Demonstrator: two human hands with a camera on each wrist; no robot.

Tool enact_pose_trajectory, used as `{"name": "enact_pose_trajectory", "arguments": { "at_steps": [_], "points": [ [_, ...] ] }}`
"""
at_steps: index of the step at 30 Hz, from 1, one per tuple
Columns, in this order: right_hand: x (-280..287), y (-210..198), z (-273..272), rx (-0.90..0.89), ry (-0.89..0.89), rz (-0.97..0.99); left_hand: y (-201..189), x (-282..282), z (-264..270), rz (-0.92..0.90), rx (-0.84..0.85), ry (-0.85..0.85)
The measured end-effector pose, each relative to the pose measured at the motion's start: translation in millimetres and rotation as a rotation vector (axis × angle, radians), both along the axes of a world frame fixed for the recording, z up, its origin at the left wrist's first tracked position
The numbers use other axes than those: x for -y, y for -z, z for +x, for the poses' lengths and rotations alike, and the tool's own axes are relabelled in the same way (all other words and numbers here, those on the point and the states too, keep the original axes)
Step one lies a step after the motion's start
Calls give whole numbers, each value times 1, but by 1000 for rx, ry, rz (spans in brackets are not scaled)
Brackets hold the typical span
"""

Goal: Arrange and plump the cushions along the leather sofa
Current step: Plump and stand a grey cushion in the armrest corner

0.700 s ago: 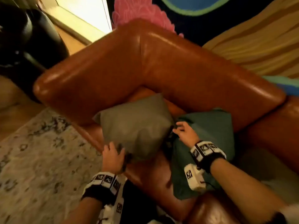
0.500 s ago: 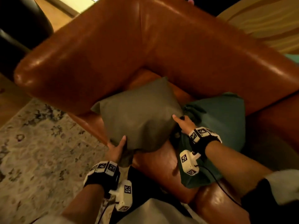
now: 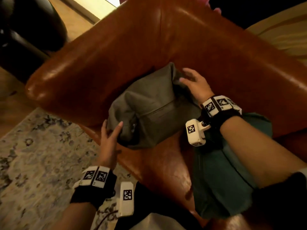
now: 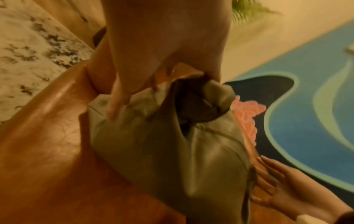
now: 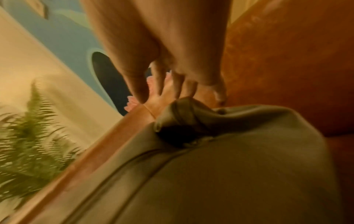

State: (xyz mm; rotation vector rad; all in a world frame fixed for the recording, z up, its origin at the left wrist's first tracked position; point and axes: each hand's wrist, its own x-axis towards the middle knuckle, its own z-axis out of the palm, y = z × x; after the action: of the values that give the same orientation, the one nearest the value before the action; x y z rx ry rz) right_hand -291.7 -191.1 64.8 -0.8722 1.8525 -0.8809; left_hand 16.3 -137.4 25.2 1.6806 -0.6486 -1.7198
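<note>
Lying in the corner of the brown leather sofa point(image 3: 166, 47), where armrest and backrest meet, the olive-grey cushion point(image 3: 154, 113) sits on the seat with its seam running across the top face and both ends bunched. The left hand point(image 3: 108, 143) is at the near end of this cushion — its thumb presses into the fabric from above while the fingers reach along the side, so the hand pinches the corner; the left wrist view shows the cloth gathered into a dark fold point(image 4: 191, 103) right under the palm. The right hand point(image 3: 194, 85) is at the far end, beside the backrest. Its fingers point(image 5: 161, 84) are spread and nearly straight, laid flat against the cushion's end and holding nothing, which the left wrist view confirms with an open palm point(image 4: 277, 192) touching the fabric edge. The right wrist view is blurred, so exactly how hard the fingertips bear on the cloth cannot be told.

A teal cushion point(image 3: 221, 180) lies on the seat just beside the olive one, on the person's right, partly under the right forearm. Both wrists carry black bands with white coded tags point(image 3: 95, 177). On the floor to the left lies a pale patterned rug point(image 3: 33, 155), and behind the sofa a wall shows blue and pink shapes — a green fern point(image 5: 32, 136) stands near it.
</note>
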Motion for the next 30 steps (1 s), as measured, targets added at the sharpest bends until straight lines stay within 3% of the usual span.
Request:
{"name": "enact_pose_trajectory", "arguments": {
  "at_steps": [2,6,10,14,17,20,23,26,30],
  "points": [
    [-9,16,-8,-60,113,112,5,-5,-11,15,-115,-17],
    [-38,54,-11,134,128,252,24,-18,-11,70,-228,-101],
    [-35,48,-14,128,8,189,22,-21,-5,162,-258,-105],
    [-7,25,-12,277,29,-14,2,-12,11,120,-344,-171],
    [-1,40,-1,201,27,-26,9,-10,17,86,-209,-271],
    [-3,57,17,338,132,64,15,-7,-1,106,-93,-109],
    [15,74,19,388,188,51,21,5,-16,-4,-48,-40],
    [36,62,23,332,200,12,21,12,-23,-44,-44,-125],
    [55,64,19,190,156,15,22,6,-27,-84,-35,-119]
  ]
}}
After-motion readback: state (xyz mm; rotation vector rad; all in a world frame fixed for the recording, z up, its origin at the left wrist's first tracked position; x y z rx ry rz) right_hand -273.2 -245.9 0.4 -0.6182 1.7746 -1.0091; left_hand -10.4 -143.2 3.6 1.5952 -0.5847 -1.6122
